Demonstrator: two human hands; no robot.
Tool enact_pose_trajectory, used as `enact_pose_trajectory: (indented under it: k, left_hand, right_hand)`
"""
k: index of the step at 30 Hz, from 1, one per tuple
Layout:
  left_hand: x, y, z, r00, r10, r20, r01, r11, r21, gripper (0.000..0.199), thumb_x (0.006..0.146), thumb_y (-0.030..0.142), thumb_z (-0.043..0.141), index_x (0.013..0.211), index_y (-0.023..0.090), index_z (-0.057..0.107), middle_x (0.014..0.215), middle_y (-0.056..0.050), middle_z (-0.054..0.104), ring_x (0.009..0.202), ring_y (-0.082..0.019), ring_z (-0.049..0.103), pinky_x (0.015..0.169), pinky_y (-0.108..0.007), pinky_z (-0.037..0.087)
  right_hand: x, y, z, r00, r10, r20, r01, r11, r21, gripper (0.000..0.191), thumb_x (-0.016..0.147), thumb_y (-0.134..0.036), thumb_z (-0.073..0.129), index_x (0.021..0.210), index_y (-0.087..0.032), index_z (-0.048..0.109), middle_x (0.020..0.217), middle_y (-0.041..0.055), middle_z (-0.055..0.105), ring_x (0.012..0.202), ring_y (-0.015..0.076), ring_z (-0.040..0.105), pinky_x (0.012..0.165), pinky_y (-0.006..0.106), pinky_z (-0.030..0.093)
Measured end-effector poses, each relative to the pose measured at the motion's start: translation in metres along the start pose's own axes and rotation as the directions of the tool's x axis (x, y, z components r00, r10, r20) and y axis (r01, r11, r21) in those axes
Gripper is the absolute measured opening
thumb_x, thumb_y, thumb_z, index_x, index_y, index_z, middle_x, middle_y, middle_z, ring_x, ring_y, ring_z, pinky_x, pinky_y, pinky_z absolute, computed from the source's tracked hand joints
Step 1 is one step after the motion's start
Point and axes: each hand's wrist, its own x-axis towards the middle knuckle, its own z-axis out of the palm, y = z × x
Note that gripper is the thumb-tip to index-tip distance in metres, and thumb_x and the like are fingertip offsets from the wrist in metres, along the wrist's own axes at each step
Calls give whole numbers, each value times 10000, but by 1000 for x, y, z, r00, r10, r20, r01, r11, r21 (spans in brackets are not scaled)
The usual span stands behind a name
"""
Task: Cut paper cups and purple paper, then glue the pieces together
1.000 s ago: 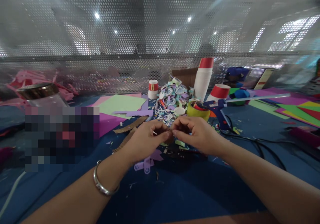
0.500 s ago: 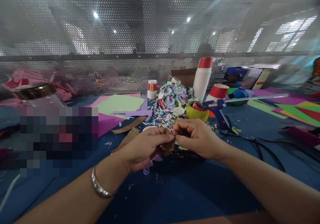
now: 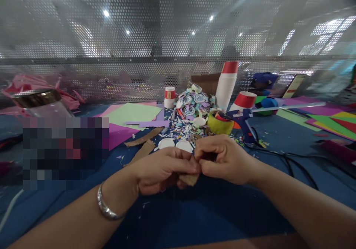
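My left hand is closed on a small piece of brown cardboard, whose lower corner pokes out below the fingers. Touching it from the right, my right hand is pinched shut at the upper edge of that piece; whether its fingertips also hold something small is hidden. Just beyond the hands lie two white paper discs, side by side. Torn brown cardboard strips rest to the left of them. Past the discs, paper scraps are scattered in front of a heap of small decorated paper rounds.
A blue glue gun with a clear stick stands right of a yellow tape roll; its black cable runs right. Behind are stacked paper cups. Coloured sheets lie left, a lidded jar at far left.
Both hands have come slightly down and nearer to me, still together. The cardboard piece shows more below my left fingers, and the two white discs are now uncovered.
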Motion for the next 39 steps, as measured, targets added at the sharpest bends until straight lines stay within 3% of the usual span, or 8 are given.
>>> enact_pose_trajectory:
  k: [3, 7, 11, 17, 21, 26, 32, 39]
  left_hand:
    - [-4, 1, 4, 995, 60, 74, -66, 994, 89, 267, 775, 325, 724, 648, 144, 575, 570, 34, 518, 506, -66, 405, 500, -224, 291]
    - [-2, 3, -3, 948, 298, -113, -273, 943, 191, 190, 844, 314, 675, 772, 156, 598, 698, 15, 580, 610, -80, 509, 607, -226, 404]
    - [2, 4, -14, 891, 384, -241, -328, 913, 242, 165, 814, 258, 704, 811, 159, 572, 803, -11, 645, 715, -118, 621, 707, -272, 460]
    - [5, 2, -16, 842, 433, -321, -374, 898, 230, 181, 791, 201, 716, 837, 170, 544, 784, 4, 657, 746, -128, 630, 696, -269, 453]
    - [7, 1, -15, 777, 494, -390, -437, 869, 230, 214, 754, 193, 759, 794, 165, 550, 715, 48, 597, 670, -76, 539, 657, -226, 416]
    - [9, -2, -12, 740, 510, -439, -469, 859, 207, 253, 735, 208, 774, 799, 169, 532, 761, 21, 638, 724, -108, 585, 714, -263, 457]
    - [9, -3, -8, 766, 485, -421, -448, 873, 192, 272, 724, 202, 772, 795, 183, 510, 773, 30, 616, 736, -122, 600, 756, -306, 501]
    - [9, -4, -6, 807, 495, -323, -376, 851, 366, 152, 769, 256, 706, 747, 167, 585, 713, 20, 556, 699, -118, 518, 685, -267, 424]
  right_hand:
    - [2, 6, -8, 995, 19, -102, -23, 999, -39, 96, 720, -145, 512, 633, -183, 494, 594, -43, 438, 550, 95, 384, 504, 225, 310]
    - [8, 24, -20, 979, 87, -182, -129, 964, -234, 185, 801, -229, 528, 624, -188, 494, 560, -44, 427, 541, 106, 384, 513, 244, 299]
    - [11, 34, -24, 970, 183, -162, -233, 893, -384, 133, 819, -238, 569, 701, -177, 564, 593, -21, 518, 545, 117, 446, 527, 255, 319]
    - [6, 17, -13, 978, 120, -169, -161, 954, -253, 122, 889, -239, 535, 856, -172, 632, 730, 8, 591, 617, 125, 484, 542, 245, 361]
    - [4, 7, -5, 989, 88, -123, -108, 980, -168, 149, 908, -267, 532, 827, -175, 616, 727, 4, 577, 663, 133, 496, 575, 252, 373]
    - [4, 6, -2, 985, 109, -132, -125, 985, -117, 155, 898, -288, 544, 830, -168, 614, 749, 12, 586, 691, 141, 503, 602, 264, 377]
    - [3, 7, -2, 975, 135, -177, -155, 983, -103, 143, 878, -288, 553, 803, -174, 598, 702, -4, 550, 628, 124, 460, 559, 255, 357]
    - [3, 5, 2, 983, 69, -173, -96, 983, -155, 105, 836, -190, 548, 730, -191, 545, 630, -39, 464, 567, 102, 408, 524, 244, 331]
